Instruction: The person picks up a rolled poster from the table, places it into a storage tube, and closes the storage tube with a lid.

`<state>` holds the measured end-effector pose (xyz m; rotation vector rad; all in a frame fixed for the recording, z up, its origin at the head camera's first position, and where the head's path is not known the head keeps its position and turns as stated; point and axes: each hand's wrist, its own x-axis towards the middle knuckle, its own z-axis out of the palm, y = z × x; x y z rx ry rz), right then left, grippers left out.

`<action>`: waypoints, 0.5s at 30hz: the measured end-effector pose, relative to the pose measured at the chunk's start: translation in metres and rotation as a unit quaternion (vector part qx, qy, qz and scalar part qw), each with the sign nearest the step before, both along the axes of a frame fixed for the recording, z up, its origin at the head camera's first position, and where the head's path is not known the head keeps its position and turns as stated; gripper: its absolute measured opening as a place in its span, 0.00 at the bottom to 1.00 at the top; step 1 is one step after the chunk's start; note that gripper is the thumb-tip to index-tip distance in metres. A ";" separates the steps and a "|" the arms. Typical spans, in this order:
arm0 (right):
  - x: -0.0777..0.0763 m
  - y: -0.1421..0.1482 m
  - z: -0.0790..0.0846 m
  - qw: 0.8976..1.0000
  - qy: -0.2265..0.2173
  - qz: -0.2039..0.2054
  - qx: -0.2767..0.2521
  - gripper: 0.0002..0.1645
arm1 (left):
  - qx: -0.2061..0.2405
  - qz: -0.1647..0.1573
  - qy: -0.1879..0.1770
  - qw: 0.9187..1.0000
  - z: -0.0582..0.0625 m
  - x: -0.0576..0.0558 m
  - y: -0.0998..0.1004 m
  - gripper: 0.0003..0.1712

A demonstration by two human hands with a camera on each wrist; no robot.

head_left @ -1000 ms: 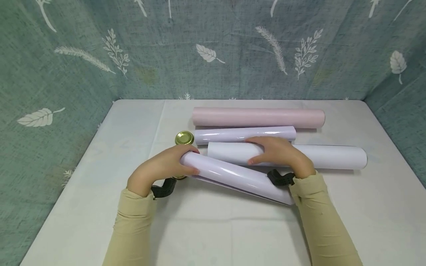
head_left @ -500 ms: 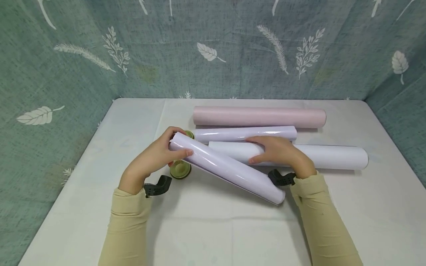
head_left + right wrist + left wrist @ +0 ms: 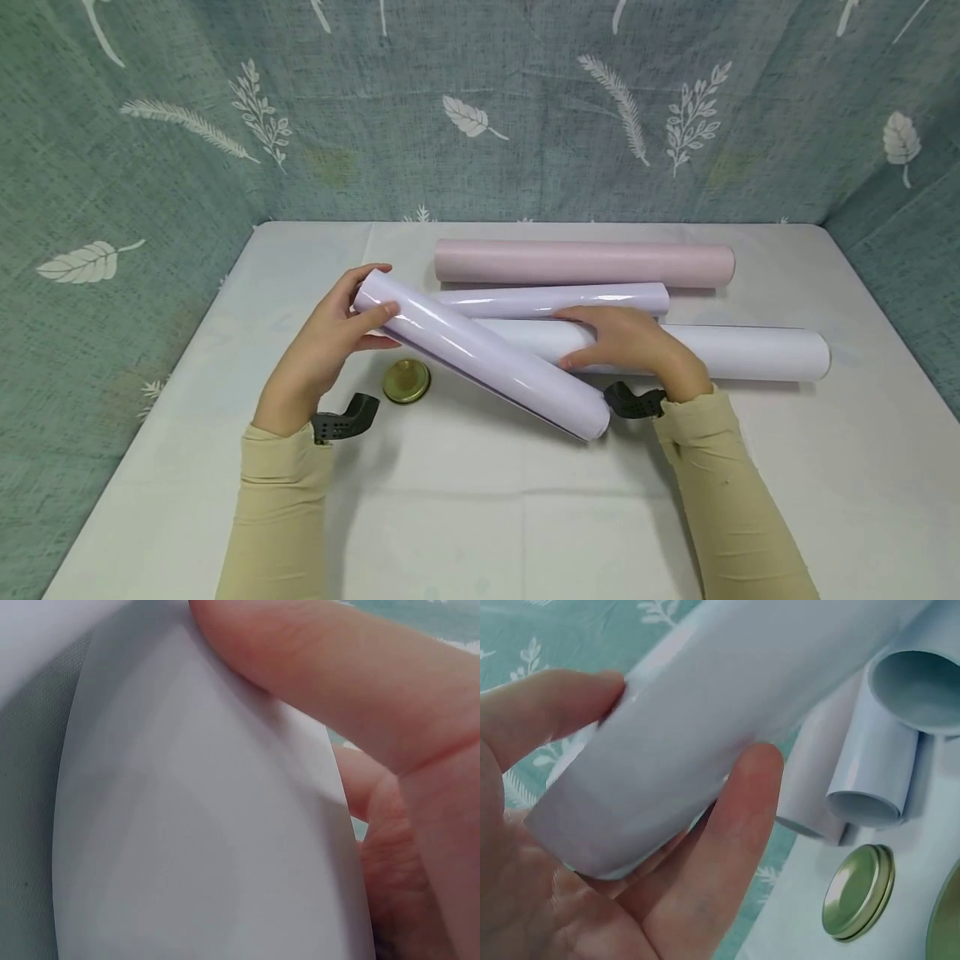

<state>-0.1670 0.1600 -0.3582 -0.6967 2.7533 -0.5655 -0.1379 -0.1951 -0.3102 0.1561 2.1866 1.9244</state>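
Observation:
My left hand (image 3: 313,354) grips the left end of a glossy pale-lilac roll (image 3: 480,354); the left wrist view shows thumb and fingers around this held roll (image 3: 697,727). It slants across the head view, left end raised; whether its right end touches the table I cannot tell. My right hand (image 3: 633,343) holds a thicker white roll (image 3: 750,353) lying on the table, thumb on the near side and fingers over the far side. In the right wrist view that white roll (image 3: 195,825) fills most of the picture, with the thumb against it.
Behind lie a second glossy lilac roll (image 3: 600,298) and a pink roll (image 3: 585,263), roughly parallel. A gold jar lid (image 3: 407,381) is on the white-covered table (image 3: 480,533); another gold lid (image 3: 859,892) shows in the left wrist view. Leaf-patterned green cloth (image 3: 540,167) surrounds the table.
My left hand has moved left and away from me with the glossy roll, whose slant has steepened. The near gold lid is uncovered, the far one hidden. My right hand stays put.

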 end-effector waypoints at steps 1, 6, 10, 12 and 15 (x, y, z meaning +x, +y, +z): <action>0.000 0.000 0.000 1.000 0.001 0.001 -0.001 0.47 | 0.005 0.003 -0.001 1.000 -0.002 -0.001 -0.001 0.30; 0.002 -0.001 0.001 1.000 -0.007 -0.005 0.002 0.46 | 0.039 0.002 -0.009 0.999 -0.009 -0.004 -0.005 0.25; 0.003 -0.001 0.002 1.000 -0.008 -0.007 0.004 0.44 | 0.046 0.004 -0.020 0.999 -0.012 -0.005 -0.002 0.24; 0.003 -0.002 0.003 1.000 -0.005 -0.005 0.005 0.43 | 0.039 0.014 -0.027 0.999 -0.013 -0.006 0.001 0.25; 0.003 -0.002 0.003 1.000 -0.004 -0.005 0.007 0.43 | 0.026 0.028 -0.030 0.999 -0.016 -0.008 0.003 0.29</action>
